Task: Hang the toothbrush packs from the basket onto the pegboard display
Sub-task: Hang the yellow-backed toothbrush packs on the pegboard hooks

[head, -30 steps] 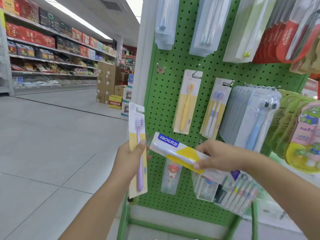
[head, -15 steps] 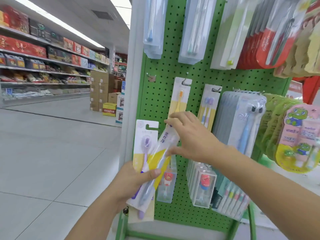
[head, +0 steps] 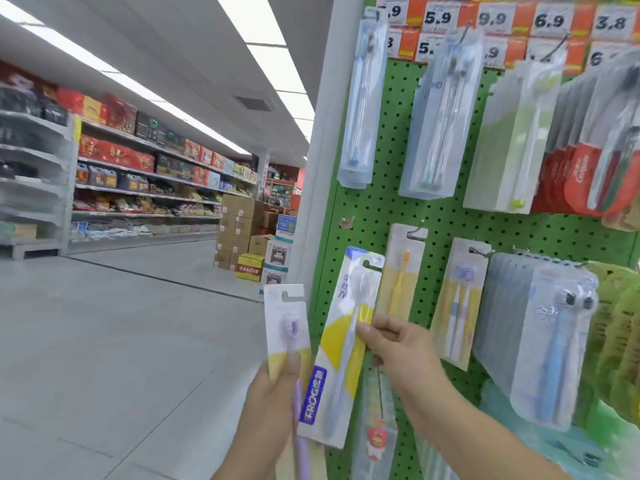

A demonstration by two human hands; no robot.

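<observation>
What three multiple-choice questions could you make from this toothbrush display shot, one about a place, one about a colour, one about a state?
1. Where is the empty hook?
A. Left of the orange toothbrush pack's hook
B. Below the crab pack
C. Right of the red packs

2. What colour is the pegboard?
A. Blue
B. Green
C. White

3. What is the right hand doing?
A. Hanging open, holding nothing
B. Pinching the FROG pack
C. Gripping a price tag

Answers: 1 A, the bare hook sits at the board's left edge beside the orange toothbrush pack. 2 B, the perforated panel is green. 3 B, its fingertips pinch that pack's edge, while the left hand holds the purple toothbrush pack.
</observation>
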